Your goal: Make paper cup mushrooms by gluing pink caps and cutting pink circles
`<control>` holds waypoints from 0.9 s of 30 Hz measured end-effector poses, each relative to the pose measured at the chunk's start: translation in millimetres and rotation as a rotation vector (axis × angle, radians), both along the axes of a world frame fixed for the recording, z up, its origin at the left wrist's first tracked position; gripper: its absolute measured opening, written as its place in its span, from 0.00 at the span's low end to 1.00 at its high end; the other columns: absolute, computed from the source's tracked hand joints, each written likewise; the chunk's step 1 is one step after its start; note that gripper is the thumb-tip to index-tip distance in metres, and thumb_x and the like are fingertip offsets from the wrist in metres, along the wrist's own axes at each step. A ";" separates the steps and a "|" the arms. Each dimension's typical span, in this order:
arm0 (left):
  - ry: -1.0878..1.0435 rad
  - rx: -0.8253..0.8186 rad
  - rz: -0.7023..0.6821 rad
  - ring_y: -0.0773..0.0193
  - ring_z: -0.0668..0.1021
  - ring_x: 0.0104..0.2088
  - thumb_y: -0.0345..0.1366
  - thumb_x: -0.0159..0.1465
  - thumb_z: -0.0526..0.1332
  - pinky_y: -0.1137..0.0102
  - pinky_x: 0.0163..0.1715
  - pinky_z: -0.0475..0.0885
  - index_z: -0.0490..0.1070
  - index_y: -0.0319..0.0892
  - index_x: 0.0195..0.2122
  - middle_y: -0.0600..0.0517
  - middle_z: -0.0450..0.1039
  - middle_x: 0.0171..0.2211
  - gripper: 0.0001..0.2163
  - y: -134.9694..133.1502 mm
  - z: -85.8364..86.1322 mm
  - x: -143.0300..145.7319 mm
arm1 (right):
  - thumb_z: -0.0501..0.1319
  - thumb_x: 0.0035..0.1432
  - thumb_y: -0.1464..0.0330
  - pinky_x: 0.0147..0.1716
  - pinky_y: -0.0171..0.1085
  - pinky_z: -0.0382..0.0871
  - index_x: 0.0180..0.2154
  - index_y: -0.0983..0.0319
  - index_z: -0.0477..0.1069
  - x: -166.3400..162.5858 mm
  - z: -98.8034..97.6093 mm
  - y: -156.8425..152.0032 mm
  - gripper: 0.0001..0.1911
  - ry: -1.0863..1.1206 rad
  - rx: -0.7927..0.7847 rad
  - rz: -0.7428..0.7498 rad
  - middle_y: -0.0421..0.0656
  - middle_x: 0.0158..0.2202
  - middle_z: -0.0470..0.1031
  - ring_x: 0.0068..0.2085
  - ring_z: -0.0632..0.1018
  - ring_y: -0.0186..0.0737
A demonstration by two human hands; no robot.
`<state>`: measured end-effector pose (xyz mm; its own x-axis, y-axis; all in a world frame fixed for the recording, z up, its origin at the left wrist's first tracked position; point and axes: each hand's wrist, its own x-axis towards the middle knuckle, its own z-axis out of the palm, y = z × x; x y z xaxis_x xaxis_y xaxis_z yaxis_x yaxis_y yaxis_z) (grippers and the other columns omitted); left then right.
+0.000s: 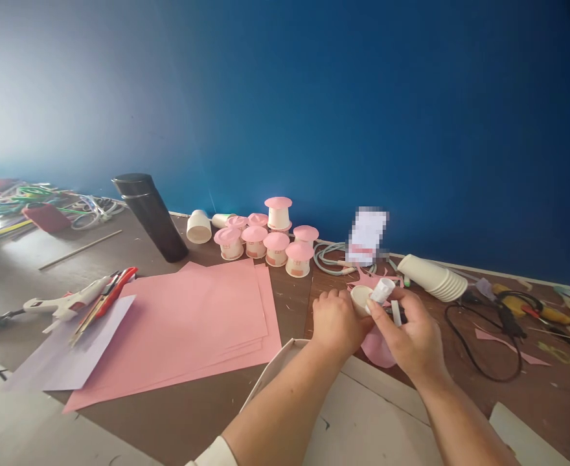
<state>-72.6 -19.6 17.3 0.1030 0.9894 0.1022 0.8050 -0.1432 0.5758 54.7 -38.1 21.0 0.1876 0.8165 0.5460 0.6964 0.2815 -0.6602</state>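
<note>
Lower centre of the frame, our left hand (336,320) grips a paper cup (361,299) and our right hand (411,333) pinches a white tube (382,291) against its rim.

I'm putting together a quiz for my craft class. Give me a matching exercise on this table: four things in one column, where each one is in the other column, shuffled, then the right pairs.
Things
1. black flask
2. stack of white cups
3. small white cup
4. white tube

Places
A. held in the right hand
B. standing left of the pink-topped cups
C. lying on its side, right of both hands
D. held in the left hand

Pairs: 1-B, 2-C, 3-D, 4-A
</note>
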 end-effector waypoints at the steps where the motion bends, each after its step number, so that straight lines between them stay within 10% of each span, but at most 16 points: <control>1: -0.001 0.000 0.000 0.50 0.74 0.43 0.56 0.57 0.58 0.59 0.44 0.69 0.71 0.39 0.40 0.44 0.75 0.41 0.23 -0.1 0.3 0.1 | 0.64 0.53 0.56 0.43 0.44 0.69 0.41 0.59 0.72 0.4 -0.6 0.6 0.17 -0.012 0.024 -0.021 0.46 0.39 0.77 0.40 0.76 0.48; 16: -0.002 -0.020 0.011 0.51 0.74 0.44 0.54 0.55 0.62 0.60 0.45 0.69 0.71 0.40 0.40 0.45 0.75 0.41 0.22 0.7 2.5 0.1 | 0.65 0.51 0.53 0.41 0.44 0.69 0.40 0.60 0.72 4.1 -0.9 2.9 0.20 0.056 0.037 -0.098 0.46 0.38 0.77 0.40 0.76 0.48; 27: -0.039 -0.003 0.043 0.51 0.75 0.44 0.56 0.51 0.66 0.61 0.44 0.69 0.70 0.41 0.42 0.46 0.75 0.41 0.25 2.5 -0.8 0.7 | 0.65 0.54 0.58 0.44 0.44 0.71 0.41 0.61 0.74 4.5 7.0 9.1 0.16 0.674 0.027 0.070 0.45 0.39 0.79 0.40 0.79 0.45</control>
<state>-71.9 -17.0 16.5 0.0564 0.9931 0.1026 0.7872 -0.1074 0.6073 59.3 -29.1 28.0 0.4412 0.8270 0.3483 0.1140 0.3334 -0.9359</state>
